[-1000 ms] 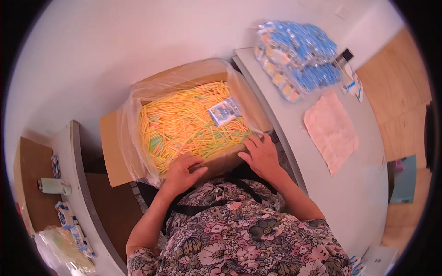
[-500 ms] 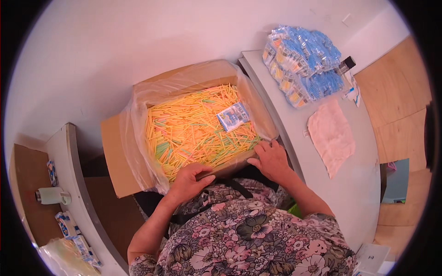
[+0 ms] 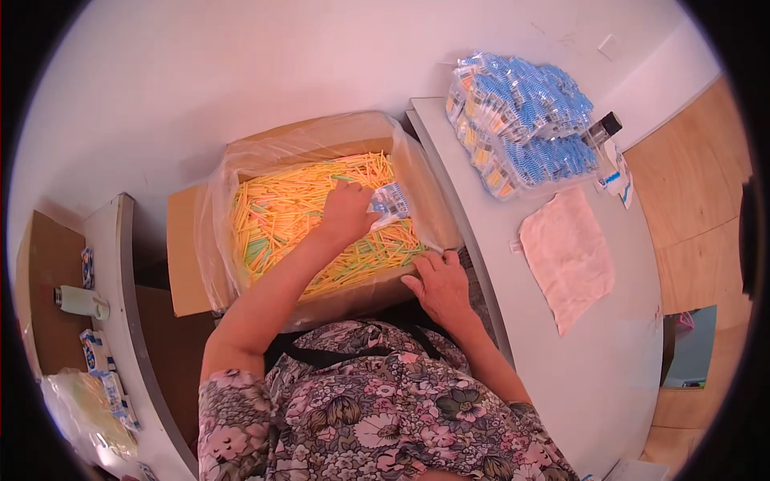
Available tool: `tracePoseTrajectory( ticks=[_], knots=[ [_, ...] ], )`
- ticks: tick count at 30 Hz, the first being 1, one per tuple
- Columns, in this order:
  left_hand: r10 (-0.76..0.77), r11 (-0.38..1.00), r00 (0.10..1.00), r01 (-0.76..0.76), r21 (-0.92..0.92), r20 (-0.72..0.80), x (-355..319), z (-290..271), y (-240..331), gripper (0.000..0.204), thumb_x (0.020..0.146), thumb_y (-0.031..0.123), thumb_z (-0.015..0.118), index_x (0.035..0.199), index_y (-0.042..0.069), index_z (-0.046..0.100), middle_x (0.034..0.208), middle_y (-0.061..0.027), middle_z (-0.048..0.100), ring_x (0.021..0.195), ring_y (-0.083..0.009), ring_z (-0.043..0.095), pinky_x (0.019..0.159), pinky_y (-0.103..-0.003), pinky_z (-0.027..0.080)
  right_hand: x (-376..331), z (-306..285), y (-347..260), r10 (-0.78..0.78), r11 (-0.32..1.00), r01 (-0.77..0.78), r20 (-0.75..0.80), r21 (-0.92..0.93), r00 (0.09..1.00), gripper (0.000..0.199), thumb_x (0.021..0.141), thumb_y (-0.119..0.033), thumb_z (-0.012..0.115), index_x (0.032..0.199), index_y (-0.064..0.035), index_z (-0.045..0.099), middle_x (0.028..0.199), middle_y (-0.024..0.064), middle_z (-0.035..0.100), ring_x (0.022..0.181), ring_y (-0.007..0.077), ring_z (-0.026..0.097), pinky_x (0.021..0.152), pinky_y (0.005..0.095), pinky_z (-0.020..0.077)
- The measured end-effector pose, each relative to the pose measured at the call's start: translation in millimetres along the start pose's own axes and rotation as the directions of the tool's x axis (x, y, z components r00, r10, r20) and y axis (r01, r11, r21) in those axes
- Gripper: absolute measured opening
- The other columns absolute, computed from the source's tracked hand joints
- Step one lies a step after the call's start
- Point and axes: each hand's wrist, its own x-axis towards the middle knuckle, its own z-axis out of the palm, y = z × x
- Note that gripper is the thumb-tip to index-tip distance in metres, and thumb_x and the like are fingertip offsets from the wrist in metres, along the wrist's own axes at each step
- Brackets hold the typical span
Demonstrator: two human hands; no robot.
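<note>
Overlapping the left edge of a flat blue-and-white packet [image 3: 392, 199] near the frame's center, the left hand [image 3: 349, 212] hides its fingertips, so whether its grip is clamped cannot be told. The right hand [image 3: 443, 287] touches the box's near rim, its grip equally unclear. A light edge pinch should spare the thin film from creasing. Around lie slim, smooth pastel sticks [image 3: 281, 210], crinkled clear liner [image 3: 215, 232], stiff cardboard box [image 3: 186, 252] and, frame right, a soft pink cloth [image 3: 568, 256] on the smooth worktop [image 3: 577, 393].
</note>
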Motion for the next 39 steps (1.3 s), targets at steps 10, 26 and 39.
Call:
tracePoseTrajectory(
  ticks=[10,26,39],
  knots=[
    [-0.270,0.958,0.940,0.240,0.158,0.208,40,20,23,0.043,0.061,0.037,0.080,0.093,0.012,0.065,0.101,-0.0086,0.065,0.102,-0.0291,0.057,0.085,-0.047,0.042,-3,9,17,0.041,0.991,-0.042,0.005,0.130,0.999,0.033,0.077,-0.025,0.070,0.101,-0.0053,0.060,0.098,0.0106,0.058,0.087,0.0319,0.050,0.077,0.0402,0.0446],
    [-0.215,0.976,0.977,0.215,0.018,0.005,75,16,-39,0.037,0.064,0.028,0.080,0.097,0.014,0.071,0.089,-0.0064,0.068,0.085,-0.0266,0.063,0.075,-0.044,0.047,6,6,12,0.093,0.984,-0.107,0.097,0.145,0.991,0.034,0.076,-0.023,0.072,0.103,-0.0069,0.060,0.102,0.0100,0.059,0.093,0.0332,0.051,0.081,0.0406,0.0448],
    [-0.156,0.987,0.977,0.158,0.006,-0.146,70,21,-40,0.009,0.078,0.014,0.067,0.087,0.014,0.066,0.087,-0.0024,0.064,0.091,-0.0243,0.056,0.078,-0.043,0.037,7,3,16,0.039,0.992,-0.054,0.129,0.116,0.991,0.035,0.077,-0.027,0.071,0.103,-0.0064,0.060,0.103,0.0108,0.058,0.089,0.0324,0.050,0.077,0.0404,0.0446]
  ],
)
